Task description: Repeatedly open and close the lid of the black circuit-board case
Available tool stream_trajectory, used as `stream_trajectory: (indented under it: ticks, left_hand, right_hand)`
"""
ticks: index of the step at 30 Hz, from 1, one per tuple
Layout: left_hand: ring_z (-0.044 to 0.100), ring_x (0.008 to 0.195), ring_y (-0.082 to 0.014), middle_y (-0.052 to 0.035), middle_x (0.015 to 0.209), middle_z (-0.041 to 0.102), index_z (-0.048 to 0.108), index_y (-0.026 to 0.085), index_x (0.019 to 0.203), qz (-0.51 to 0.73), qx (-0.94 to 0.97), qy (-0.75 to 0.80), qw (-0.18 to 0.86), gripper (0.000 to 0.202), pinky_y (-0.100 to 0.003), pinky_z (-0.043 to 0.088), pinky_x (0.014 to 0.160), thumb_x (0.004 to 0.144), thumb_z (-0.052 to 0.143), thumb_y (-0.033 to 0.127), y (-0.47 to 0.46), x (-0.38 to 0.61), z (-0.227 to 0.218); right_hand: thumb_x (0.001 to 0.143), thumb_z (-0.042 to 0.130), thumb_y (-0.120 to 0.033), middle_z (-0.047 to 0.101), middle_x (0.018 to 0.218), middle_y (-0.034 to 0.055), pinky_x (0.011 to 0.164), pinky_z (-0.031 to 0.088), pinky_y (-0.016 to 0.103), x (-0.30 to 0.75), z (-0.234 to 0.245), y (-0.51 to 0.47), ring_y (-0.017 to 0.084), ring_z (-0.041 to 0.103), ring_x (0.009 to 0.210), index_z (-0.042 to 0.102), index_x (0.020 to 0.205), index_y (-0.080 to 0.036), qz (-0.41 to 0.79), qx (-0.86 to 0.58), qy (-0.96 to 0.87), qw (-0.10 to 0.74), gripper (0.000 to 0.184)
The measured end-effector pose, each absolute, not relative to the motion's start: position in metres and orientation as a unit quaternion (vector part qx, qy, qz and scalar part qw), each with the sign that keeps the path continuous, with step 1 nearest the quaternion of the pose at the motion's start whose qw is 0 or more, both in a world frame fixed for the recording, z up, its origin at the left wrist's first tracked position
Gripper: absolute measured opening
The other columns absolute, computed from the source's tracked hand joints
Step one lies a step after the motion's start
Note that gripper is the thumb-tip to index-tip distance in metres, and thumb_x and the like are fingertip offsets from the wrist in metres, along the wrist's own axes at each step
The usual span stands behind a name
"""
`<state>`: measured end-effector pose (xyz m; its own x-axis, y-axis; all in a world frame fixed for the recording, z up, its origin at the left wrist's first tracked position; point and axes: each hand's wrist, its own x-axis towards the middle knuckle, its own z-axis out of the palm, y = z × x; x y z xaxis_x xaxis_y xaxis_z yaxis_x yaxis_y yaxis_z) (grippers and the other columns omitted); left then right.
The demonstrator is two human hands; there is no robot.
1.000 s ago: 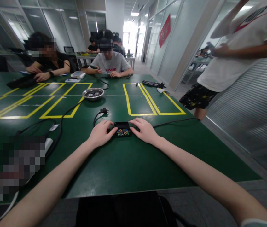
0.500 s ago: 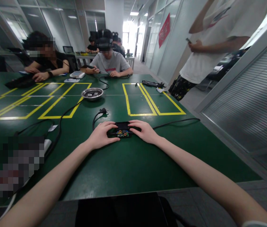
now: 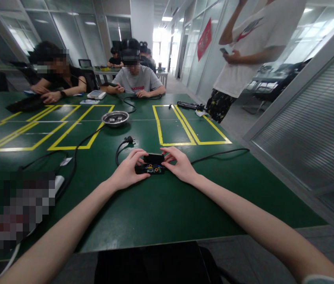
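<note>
A black power adapter lies opened on the green table in front of me, its circuit board point(image 3: 154, 169) showing copper-coloured coils in the lower shell. Behind the board, the black cover point(image 3: 154, 158) is tilted up. My left hand point(image 3: 128, 169) grips the adapter's left end, thumb at the near edge and fingertips at the cover's left end. At the other end, my right hand point(image 3: 181, 165) pinches the cover's right side, its lower fingertips near the shell. A cord with a black plug point(image 3: 129, 140) curves out behind my left hand. Another cable point(image 3: 220, 154) runs off to the right.
A metal bowl point(image 3: 115, 118) with small metal parts stands farther back. Yellow tape point(image 3: 178, 143) marks rectangles on the table. A black tripod point(image 3: 189, 105) lies at the far right. Two people sit across the table; a person point(image 3: 240, 59) stands at right. A blurred-out object point(image 3: 21, 213) lies left.
The cover has tilted, so its dark outer face now shows behind the board. My fingers have shifted slightly upward with it. The standing person has moved left.
</note>
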<state>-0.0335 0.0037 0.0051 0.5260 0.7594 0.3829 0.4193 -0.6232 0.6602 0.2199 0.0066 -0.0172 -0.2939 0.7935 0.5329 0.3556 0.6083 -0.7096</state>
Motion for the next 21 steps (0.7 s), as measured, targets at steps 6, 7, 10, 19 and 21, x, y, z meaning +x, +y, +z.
stream_trajectory:
  ticks: [6,7,10,19,21]
  left_hand:
    - [0.067,0.092,-0.0191,-0.0089,0.135,0.052,0.052,0.028,0.139,0.326,0.839,0.359,0.246,0.065,-0.041,0.062,0.089,0.079,0.076,0.027,0.0008,-0.0330,0.0052]
    - [0.066,0.093,-0.0195,-0.0085,0.134,0.052,0.053,0.028,0.139,0.324,0.840,0.359,0.244,0.064,-0.042,0.062,0.089,0.079,0.076,0.027,0.0006,-0.0332,0.0051]
    - [0.066,0.095,-0.0204,-0.0083,0.132,0.054,0.055,0.027,0.137,0.319,0.843,0.358,0.244,0.061,-0.042,0.061,0.090,0.080,0.076,0.028,0.0000,-0.0334,0.0055]
    - [0.066,0.095,-0.0205,-0.0076,0.125,0.060,0.058,0.025,0.134,0.315,0.846,0.356,0.240,0.056,-0.041,0.060,0.091,0.081,0.076,0.027,-0.0013,-0.0339,0.0081]
    - [0.067,0.095,-0.0207,-0.0073,0.123,0.061,0.059,0.025,0.134,0.312,0.848,0.358,0.234,0.056,-0.040,0.060,0.090,0.081,0.076,0.028,-0.0006,-0.0345,0.0079]
  right_hand:
    - [0.089,0.066,-0.014,0.070,0.117,0.0090,0.072,0.062,0.033,0.2232,-0.0157,0.0087,0.019,0.070,0.089,0.073,0.117,-0.022,0.190,-0.379,-0.795,0.434,0.030]
    - [0.089,0.066,-0.014,0.072,0.115,0.0088,0.073,0.062,0.034,0.2235,-0.0157,0.0089,0.020,0.070,0.090,0.073,0.117,-0.022,0.183,-0.380,-0.797,0.432,0.029]
    - [0.091,0.065,-0.017,0.075,0.107,0.0074,0.075,0.061,0.035,0.2241,-0.0161,0.0091,0.020,0.070,0.088,0.072,0.119,-0.023,0.158,-0.386,-0.807,0.418,0.029]
    - [0.089,0.065,-0.015,0.075,0.103,0.0065,0.076,0.063,0.033,0.2243,-0.0162,0.0082,0.017,0.073,0.082,0.073,0.106,-0.020,0.200,-0.363,-0.800,0.434,0.020]
    - [0.087,0.066,-0.016,0.075,0.099,0.0055,0.076,0.063,0.033,0.2248,-0.0155,0.0082,0.017,0.073,0.081,0.072,0.102,-0.020,0.228,-0.359,-0.792,0.437,0.017]
